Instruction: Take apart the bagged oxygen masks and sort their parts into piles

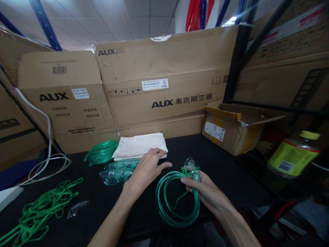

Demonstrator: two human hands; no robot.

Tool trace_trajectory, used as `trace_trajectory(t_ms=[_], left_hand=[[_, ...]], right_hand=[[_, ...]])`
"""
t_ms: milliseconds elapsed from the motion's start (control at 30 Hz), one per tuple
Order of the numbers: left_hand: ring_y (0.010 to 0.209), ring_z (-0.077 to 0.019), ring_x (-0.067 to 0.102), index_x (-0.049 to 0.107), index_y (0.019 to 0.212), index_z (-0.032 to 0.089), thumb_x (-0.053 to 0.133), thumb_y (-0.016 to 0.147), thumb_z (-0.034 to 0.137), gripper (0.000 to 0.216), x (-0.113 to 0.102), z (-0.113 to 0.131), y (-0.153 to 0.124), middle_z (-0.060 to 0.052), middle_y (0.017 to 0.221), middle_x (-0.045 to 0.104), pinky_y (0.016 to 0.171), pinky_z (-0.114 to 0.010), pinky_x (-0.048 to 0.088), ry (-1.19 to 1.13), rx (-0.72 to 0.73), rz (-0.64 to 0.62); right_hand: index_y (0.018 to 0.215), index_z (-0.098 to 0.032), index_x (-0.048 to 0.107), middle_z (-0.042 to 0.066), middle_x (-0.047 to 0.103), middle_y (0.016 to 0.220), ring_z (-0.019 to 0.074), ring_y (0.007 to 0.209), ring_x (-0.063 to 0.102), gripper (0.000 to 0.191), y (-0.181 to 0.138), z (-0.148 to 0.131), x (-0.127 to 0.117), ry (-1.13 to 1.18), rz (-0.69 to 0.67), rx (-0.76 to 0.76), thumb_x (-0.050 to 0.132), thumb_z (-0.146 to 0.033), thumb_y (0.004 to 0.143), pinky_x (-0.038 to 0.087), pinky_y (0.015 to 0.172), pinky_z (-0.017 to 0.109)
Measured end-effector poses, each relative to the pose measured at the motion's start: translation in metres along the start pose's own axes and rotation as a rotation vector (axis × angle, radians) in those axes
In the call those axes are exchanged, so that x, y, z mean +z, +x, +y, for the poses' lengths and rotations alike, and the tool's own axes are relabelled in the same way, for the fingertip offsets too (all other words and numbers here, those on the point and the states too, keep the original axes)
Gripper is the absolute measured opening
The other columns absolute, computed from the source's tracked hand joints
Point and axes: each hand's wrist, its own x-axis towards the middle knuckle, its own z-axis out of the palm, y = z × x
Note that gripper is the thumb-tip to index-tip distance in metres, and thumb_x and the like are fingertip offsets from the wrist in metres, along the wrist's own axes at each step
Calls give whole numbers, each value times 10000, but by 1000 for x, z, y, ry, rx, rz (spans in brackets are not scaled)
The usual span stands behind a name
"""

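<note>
A clear oxygen mask (191,165) with a coil of green tubing (159,202) is gripped in my right hand (203,187), the coil hanging to the left of the fingers. My left hand (150,164) reaches over the near right edge of a stack of white plastic bags (140,145), its thumb held apart from the other fingers. Whether its fingertips touch the top bag I cannot tell. Beside that wrist lie several clear green-tinted masks (115,173), partly hidden by the forearm. Behind them rests another coil of green tubing (102,151).
Tangled green elastic straps (48,202) lie at the left, with small clear strips (77,208) beside them. An open carton (231,133) and a yellow-capped bottle (293,154) stand at the right. Large cardboard boxes (164,120) wall the back of the black table (138,212).
</note>
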Motion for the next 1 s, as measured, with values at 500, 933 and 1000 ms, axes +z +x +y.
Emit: trace_trajectory(t_ms=[500, 933, 1000], left_hand=[[1008, -293, 692, 736, 1049, 155, 544, 1003, 152, 197, 1, -44, 34, -124, 1037, 759, 869, -386, 551, 217, 56, 183], [1038, -187, 687, 614, 1074, 170, 512, 1028, 99, 132, -12, 15, -55, -70, 1081, 726, 936, -321, 583, 25, 444, 408], [1056, -176, 690, 610, 1093, 172, 494, 1027, 74, 165, -2, 25, -77, -66, 1080, 725, 951, -294, 578, -12, 464, 361]], right_hand=[[809, -157, 658, -6, 703, 708, 152, 664, 660, 394, -1, -6, -2, -124, -3, -77, 941, -340, 605, 535, 618, 258], [869, -153, 678, 53, 746, 734, 224, 692, 754, 325, -61, -88, -60, -228, -188, 109, 928, -307, 730, 657, 658, 362], [847, -150, 695, 69, 747, 709, 211, 658, 737, 301, -77, -85, -70, -234, -112, 119, 918, -323, 743, 643, 625, 328]])
